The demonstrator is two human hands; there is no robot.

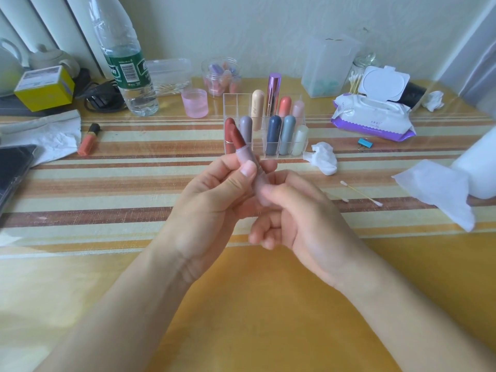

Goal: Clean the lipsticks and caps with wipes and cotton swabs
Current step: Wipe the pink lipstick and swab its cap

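Gripping the uncapped lipstick [240, 140] in mid-air near the middle of the scene, just on the near side of the clear organizer [236, 97]. Wrapping the left hand [214, 200] round the pale pink barrel, thumb pressing on the upper part. Pinching the lower end between thumb and forefinger of the right hand [303, 224], probably steadying the barrel while twisting the base. Keeping skin off the dark red bullet and tilting it away and slightly left, likely for checking smears. Holding no wipe or swab in either hand. Leaving the cleaning things within reach on the right: a flat wipe [434, 189], a cotton swab [361, 194], and farther off the open-lidded wipes pack [373, 116]. Working over a striped mat [134, 183] on a yellow table [268, 304], facing a pale wall [241, 28], with a water bottle [126, 63] standing at far left.
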